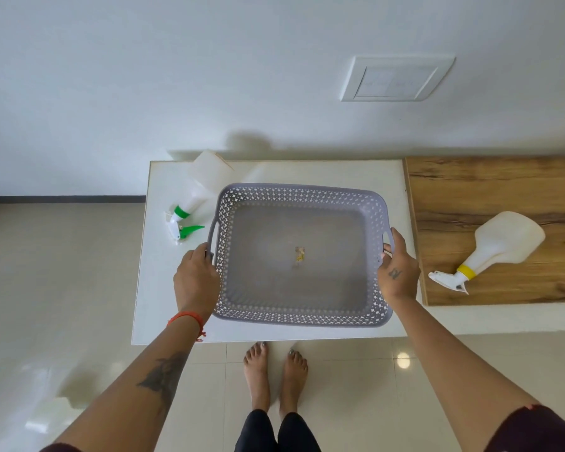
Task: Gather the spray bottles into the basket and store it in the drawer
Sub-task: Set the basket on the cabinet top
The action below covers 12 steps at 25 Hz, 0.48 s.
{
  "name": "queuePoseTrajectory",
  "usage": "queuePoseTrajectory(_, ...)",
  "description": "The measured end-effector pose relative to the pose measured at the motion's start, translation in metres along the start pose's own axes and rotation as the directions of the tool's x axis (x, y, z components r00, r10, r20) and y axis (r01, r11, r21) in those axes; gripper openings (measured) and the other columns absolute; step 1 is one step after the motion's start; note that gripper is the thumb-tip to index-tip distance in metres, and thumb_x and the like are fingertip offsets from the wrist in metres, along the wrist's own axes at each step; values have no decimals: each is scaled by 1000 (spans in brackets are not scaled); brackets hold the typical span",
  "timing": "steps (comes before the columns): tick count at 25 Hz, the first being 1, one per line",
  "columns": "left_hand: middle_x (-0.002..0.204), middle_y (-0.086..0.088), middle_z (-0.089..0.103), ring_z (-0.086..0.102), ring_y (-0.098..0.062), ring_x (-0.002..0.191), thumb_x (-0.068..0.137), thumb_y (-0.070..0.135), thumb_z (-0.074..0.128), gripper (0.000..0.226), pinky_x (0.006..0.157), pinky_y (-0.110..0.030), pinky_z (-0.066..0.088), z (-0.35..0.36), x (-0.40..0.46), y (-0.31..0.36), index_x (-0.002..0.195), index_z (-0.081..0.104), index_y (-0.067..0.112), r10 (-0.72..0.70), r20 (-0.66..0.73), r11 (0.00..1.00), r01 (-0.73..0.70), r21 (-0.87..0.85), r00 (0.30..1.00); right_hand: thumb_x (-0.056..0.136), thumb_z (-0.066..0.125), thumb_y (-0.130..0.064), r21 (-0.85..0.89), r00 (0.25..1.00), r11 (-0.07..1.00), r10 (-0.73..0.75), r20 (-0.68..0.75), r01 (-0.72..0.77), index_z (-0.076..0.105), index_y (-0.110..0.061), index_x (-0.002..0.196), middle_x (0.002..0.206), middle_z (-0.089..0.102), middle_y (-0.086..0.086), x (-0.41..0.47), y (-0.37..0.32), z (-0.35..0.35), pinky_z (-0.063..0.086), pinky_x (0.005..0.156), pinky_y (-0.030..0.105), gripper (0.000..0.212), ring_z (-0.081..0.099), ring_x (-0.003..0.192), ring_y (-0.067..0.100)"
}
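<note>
A: Report basket position and contents.

B: The grey perforated basket [299, 256] sits at the centre of the frame on the white tabletop [307, 172]; it holds no bottles; 1 small yellowish scrap lies on its floor.

A: Report grip condition.

B: The left hand [194, 277] is closed around the basket's left handle cut-out; the right hand [398, 272] is closed around the right handle cut-out; both wrap the rim.

A: Locate the 2 spray bottles.

B: The green-trigger bottle [198, 194] lies on its side on the white tabletop, left of centre, touching or just beside the basket's upper left corner; the yellow-collar bottle [496, 247] lies on its side on the wooden surface [490, 187] at the right of the frame, well apart from the basket.
</note>
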<state>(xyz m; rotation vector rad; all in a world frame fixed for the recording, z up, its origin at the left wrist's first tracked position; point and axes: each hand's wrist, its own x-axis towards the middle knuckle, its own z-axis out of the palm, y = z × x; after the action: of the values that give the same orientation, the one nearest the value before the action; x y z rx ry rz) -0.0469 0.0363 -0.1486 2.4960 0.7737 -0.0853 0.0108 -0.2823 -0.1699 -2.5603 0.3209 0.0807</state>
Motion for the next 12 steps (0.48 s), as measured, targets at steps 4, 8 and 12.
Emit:
queuePoseTrajectory(4, 105, -22, 66, 60, -39, 89, 92, 3, 45, 26, 80, -45, 48, 8, -7, -9, 114, 59, 0, -17, -3, 999, 17, -33, 1000, 90, 52, 2, -21, 1000, 1000, -11, 23, 11, 38, -10, 138, 109, 67, 25, 2, 8, 13, 54, 80, 46, 51, 65, 95, 42)
queuePoseTrajectory(8, 105, -22, 65, 61, -39, 87, 92, 3, 45, 26, 80, -46, 49, 13, -9, -15, 114, 58, 0, -31, 4, 999, 31, -41, 1000, 89, 53, 3, -30, 999, 999, -39, 23, 40, 38, -11, 137, 111, 66, 25, 4, 11, 21, 53, 82, 46, 52, 64, 97, 43)
queuePoseTrajectory(12, 107, -21, 65, 62, -39, 88, 93, 4, 45, 27, 81, -48, 51, 15, -10, -19, 116, 57, 1, -43, 9, 997, 43, -57, 999, 89, 52, 3, -43, 999, 998, -50, 8, 51, 38, -11, 138, 109, 67, 26, 9, 11, 24, 53, 80, 46, 52, 64, 95, 44)
